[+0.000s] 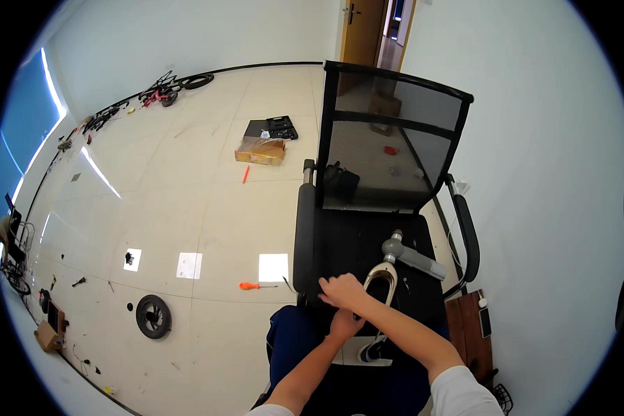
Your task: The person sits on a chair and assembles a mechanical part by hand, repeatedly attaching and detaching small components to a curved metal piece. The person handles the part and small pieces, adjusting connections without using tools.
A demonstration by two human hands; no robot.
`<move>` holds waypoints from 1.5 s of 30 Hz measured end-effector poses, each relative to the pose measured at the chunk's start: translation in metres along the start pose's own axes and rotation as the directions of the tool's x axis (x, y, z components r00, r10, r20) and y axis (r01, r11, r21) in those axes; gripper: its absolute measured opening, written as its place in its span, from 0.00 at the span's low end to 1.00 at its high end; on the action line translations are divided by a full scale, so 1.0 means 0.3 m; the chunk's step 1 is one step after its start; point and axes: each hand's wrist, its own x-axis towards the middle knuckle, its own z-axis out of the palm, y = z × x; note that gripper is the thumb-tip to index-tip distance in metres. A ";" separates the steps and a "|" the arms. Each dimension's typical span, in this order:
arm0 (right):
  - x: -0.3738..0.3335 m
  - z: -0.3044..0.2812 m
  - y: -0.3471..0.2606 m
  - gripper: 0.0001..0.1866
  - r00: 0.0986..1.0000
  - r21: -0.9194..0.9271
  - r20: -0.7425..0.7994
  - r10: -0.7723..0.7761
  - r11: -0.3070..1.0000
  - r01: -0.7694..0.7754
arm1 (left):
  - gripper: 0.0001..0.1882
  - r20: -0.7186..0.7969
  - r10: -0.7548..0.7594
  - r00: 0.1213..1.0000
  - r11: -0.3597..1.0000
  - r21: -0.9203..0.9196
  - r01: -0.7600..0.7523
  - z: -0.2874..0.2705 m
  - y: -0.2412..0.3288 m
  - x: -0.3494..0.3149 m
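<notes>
On the black seat of a mesh-backed office chair [371, 229] lies a beige fork [383, 272], joined at its top to a thick grey tube [419, 262]. The fork's lower end reaches my lap, beside a black part [371, 352] and a pale flat piece [347, 352]. My left hand [344, 324] is closed left of the fork; a bit of something dark shows at its fingers. Above it, my right hand [342, 291] reaches across to the left, fingers curled together near the seat's front left edge. What either hand grips is hidden or too small to name.
Left of the chair, an orange-handled screwdriver [251, 286], a small black wheel [153, 317] and white sheets [189, 265] lie on the tiles. Farther off are a cardboard box [260, 151] and a black tool case [281, 127]. A wooden stool [464, 326] bearing a phone stands right.
</notes>
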 end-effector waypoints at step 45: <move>-0.116 -0.039 0.384 0.14 0.784 0.361 -0.077 0.616 0.750 -0.554 | 0.28 -0.198 -0.112 0.974 0.927 -0.373 0.031 -0.074 0.052 0.040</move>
